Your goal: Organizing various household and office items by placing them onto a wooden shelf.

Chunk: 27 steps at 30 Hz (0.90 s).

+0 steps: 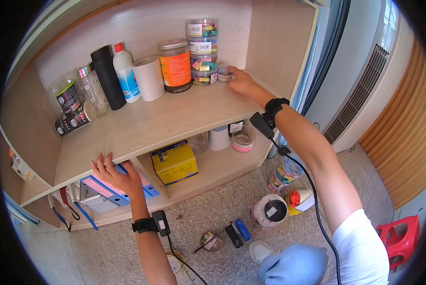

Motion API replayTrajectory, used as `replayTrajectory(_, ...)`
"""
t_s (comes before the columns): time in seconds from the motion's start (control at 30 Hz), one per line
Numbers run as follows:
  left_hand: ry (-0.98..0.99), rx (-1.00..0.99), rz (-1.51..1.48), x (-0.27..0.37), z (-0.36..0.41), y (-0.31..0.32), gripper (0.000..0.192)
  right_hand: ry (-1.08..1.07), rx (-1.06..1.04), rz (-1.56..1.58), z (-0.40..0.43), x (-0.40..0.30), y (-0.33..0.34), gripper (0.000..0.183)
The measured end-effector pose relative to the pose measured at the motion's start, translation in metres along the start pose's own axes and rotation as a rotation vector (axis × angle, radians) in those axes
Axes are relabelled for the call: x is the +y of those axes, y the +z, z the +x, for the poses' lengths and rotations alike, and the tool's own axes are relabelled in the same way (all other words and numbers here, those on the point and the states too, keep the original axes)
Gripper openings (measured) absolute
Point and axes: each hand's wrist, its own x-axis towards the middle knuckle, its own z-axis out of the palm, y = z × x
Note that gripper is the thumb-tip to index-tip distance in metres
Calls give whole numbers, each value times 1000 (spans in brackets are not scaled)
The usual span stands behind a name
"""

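Observation:
My right hand [242,82] reaches onto the upper wooden shelf [156,121] and has its fingers around the right side of a small clear plastic tub [224,74]. Directly left of that tub stands a stack of round clear tubs [203,58] filled with colourful binder clips. Fingers spread, my left hand [118,175] rests at the shelf's front edge, above blue file folders [118,199] with pink labels, and holds nothing. Left of the stack are a jar with an orange label [176,67], a white paper roll [148,79], a white-and-blue bottle [126,73] and a black flask [108,76].
Below are a yellow box [175,164] and a tape tub [242,141]. On the speckled floor stand a clip tub [286,172], a round tin [269,211], staplers [237,233] and a tape roll [175,262]. A red plastic stool [400,238] is at right. Cables hang from both wrist straps.

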Motion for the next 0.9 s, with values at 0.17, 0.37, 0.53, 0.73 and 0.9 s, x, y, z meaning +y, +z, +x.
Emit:
replayTrajectory(0.17,-20,-23,20,-5,2,-7,53,1,-80,-153,11,-18,5,84)
replayTrajectory(0.37,-7,-12,12,-2,-1,-2,52,11,-94,-140,26,-13,12,82)
replayTrajectory(0.53,-32,5,-4,7,2,4,50,-7,-55,7,47,22,14,78)
replayTrajectory(0.73,22,19,80,-1,4,-2,49,-76,-294,303,27,18,13,72)
replayTrajectory(0.9,17,31,46,0,7,-5,49,-130,-295,253,17,25,16,67)
